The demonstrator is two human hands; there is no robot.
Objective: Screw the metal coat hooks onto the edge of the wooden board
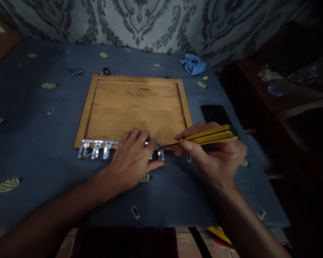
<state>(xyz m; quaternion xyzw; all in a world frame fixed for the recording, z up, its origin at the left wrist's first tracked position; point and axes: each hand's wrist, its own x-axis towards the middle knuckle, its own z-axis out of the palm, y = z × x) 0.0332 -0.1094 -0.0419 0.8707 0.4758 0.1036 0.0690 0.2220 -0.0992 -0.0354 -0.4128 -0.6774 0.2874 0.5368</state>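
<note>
Left hand (pixel 131 154) grips rail (pixel 114 142) against board (pixel 134 107), presumably to steady it, while right hand (pixel 212 157) clasps screwdriver (pixel 210 137), tip at end hook (pixel 162 155).

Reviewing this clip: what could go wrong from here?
1. The yellow-handled tool in the right hand slants toward the left hand, its tip close to those fingers; a slip could jab them.
2. The tool meets the hook rail at a low slant, so it might skid and scratch the wooden board.
3. The left hand covers the rail's middle; sideways pressure at the right end could perhaps shift it.
</note>
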